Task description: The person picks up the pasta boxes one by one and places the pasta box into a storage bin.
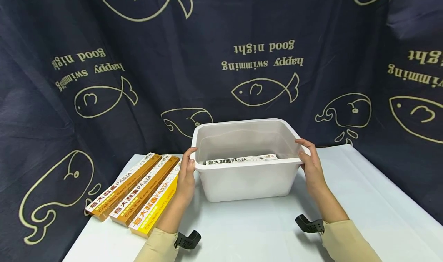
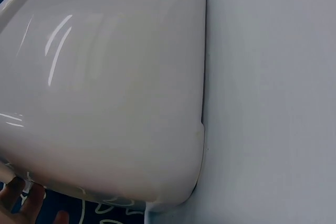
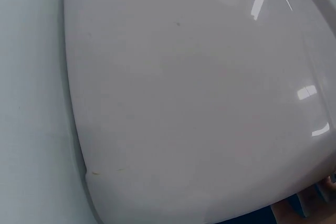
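A white plastic bin (image 1: 247,181) stands upright on the table, filling most of both wrist views. At its left end my left hand (image 1: 186,179) grips the rim, thumb and fingers at the near corner. My right hand (image 1: 312,166) holds the rim at the opposite end, fingers curled over the edge. Inside the bin lies a pasta box (image 1: 242,160), with only its white printed side showing above the front rim. Low in the left wrist view, some left fingers (image 2: 32,203) show beyond the bin's wall. Right fingers (image 3: 310,206) appear at the right wrist view's lower corner.
Left of the bin, two brown crab roe pasta boxes (image 1: 129,183) and a yellow chicken curry pasta box (image 1: 157,204) lie side by side, slanted. My left forearm passes close to the yellow one. A dark fish-print curtain (image 1: 194,81) hangs behind the white-covered table (image 1: 249,231).
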The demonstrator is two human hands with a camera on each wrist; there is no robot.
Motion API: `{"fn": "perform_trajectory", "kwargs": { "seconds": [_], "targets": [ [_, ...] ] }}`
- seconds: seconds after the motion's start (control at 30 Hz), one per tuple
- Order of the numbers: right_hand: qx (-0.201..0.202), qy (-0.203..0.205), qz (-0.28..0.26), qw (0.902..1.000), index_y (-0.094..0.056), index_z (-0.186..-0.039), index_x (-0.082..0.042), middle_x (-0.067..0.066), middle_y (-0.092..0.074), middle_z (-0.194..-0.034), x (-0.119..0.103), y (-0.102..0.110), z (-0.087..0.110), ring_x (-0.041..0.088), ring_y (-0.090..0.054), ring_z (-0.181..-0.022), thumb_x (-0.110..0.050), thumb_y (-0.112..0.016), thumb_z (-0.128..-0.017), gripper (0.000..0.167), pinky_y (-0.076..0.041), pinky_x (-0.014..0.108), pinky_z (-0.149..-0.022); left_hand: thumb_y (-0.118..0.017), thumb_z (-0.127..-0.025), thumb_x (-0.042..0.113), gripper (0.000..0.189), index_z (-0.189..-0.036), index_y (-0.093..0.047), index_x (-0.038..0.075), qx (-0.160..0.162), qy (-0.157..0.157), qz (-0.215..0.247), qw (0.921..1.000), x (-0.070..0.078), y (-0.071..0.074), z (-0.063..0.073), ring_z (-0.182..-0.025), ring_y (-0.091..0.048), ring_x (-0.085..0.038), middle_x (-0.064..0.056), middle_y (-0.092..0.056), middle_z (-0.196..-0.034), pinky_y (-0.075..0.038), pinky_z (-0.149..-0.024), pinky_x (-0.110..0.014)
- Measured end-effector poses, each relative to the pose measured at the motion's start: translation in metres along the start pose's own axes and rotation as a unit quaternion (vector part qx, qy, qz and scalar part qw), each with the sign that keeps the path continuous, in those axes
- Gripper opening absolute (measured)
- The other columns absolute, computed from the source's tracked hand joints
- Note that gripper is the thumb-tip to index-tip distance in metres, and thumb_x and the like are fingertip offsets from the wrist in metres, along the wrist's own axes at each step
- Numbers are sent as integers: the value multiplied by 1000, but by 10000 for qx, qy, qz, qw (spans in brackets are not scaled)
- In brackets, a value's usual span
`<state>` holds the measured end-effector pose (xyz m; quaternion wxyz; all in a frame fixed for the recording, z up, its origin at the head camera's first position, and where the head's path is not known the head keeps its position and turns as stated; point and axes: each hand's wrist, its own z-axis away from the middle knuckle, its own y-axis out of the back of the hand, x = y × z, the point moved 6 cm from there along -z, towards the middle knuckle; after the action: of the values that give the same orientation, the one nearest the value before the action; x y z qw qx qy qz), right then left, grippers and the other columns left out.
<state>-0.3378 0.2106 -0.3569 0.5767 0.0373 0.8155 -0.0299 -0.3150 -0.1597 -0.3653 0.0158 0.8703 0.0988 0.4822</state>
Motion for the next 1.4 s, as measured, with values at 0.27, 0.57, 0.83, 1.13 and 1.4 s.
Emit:
{"fn": "perform_trajectory", "kwargs": {
  "seconds": [0.27, 0.57, 0.83, 1.13, 1.4],
  "targets": [
    [157, 96, 170, 9997, -38, -145, -14, -1, -33, -154, -1, 0, 1, 10, -39, -127, -19, -30, -103, 43, -34, 27, -95, -31, -105, 32, 45, -149, -40, 22, -185, 178, -196, 9995, 0, 4, 0, -116, -51, -15, -11, -45, -147, -41, -100, -39],
    [81, 249, 205, 9994, -37, -146, -13, -2, -32, -152, 2, 1, 4, 12, -40, -126, -21, -31, -103, 44, -36, 24, -92, -35, -106, 29, 45, -150, -37, 20, -347, 615, -195, 9973, 10, 9, 8, -113, -54, -14, -20, -46, -145, -46, -97, -49],
    [-11, 392, 77, 9992, -35, -147, -12, -4, -34, -150, 2, 0, 2, 14, -40, -128, -24, -32, -104, 45, -36, 24, -93, -40, -108, 26, 44, -152, -36, 24, -397, 653, -416, 9962, 13, 16, 16, -116, -54, -10, -16, -44, -148, -50, -94, -34],
    [-43, 275, 161, 9995, -34, -148, -16, -1, -31, -154, 2, 0, 4, 10, -38, -129, -30, -33, -104, 46, -31, 30, -98, -58, -101, 20, 54, -151, -37, 23, -418, 598, -1055, 9917, 19, 31, 28, -128, -57, -29, -8, -47, -149, -49, -96, -32],
    [-48, 339, 132, 9993, -34, -148, -16, -3, -33, -151, 3, 1, 3, 10, -40, -126, -30, -33, -104, 46, -34, 26, -94, -70, -93, 16, 64, -148, -39, 24, -339, 693, -1552, 9849, 12, 51, 44, -128, -56, -33, -5, -49, -147, -47, -101, -51]
  ]
}}
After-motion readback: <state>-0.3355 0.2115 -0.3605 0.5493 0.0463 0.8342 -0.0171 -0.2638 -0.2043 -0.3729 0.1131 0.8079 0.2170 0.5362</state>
